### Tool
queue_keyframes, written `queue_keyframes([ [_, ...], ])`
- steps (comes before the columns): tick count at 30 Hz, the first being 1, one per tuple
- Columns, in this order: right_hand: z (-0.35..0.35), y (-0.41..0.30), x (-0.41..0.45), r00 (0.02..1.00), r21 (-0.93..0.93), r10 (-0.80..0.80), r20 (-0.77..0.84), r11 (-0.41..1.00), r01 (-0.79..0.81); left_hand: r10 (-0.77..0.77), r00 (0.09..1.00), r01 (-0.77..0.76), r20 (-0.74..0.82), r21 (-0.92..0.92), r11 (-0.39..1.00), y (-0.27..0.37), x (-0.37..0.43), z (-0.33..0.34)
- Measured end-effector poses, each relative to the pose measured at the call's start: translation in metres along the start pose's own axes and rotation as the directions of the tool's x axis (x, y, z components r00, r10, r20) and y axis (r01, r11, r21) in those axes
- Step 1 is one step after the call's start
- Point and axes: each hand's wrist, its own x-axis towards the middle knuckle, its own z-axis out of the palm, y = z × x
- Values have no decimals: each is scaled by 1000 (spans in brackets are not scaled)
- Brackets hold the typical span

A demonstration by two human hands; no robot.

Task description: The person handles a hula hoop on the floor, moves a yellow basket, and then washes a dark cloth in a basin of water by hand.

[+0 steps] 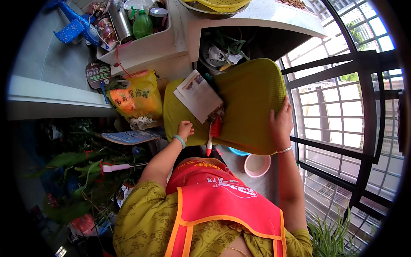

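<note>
A chair covered in olive-green fabric stands before me, its seat (173,110) to the left and its backrest (250,106) to the right. My right hand (282,120) grips the backrest's outer edge. Over the front of the seat, my left hand (185,129) has its fingers curled in, and I see nothing in them. Folded printed paper (200,96) lies on the seat against the backrest, with grey-brown debris (216,115) at its near end. Close to that debris rests a brush with red bristles (216,127), its white-and-red handle pointing towards me.
A yellow plastic bag (138,96) and a skateboard-like blue board (131,137) are left of the chair. Leafy plants (74,160) fill the lower left. A pink basin (257,165) sits on the floor. Behind stands a counter (266,21); barred windows (334,112) line the right.
</note>
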Motion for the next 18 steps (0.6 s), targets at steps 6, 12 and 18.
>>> queue_keyframes([
  [6, -2, -13, 6, 991, -7, 73, 111, 997, -73, -113, 993, 95, 39, 320, 943, -89, 43, 36],
  [12, 4, -1, 3, 998, 10, 9, 55, 1000, -10, 344, 929, -341, 134, 667, 663, -58, 58, 103],
  [18, 2, -6, 6, 998, 8, -21, 51, 1000, 21, 551, 674, -563, 491, 825, -46, 38, 111, 149],
])
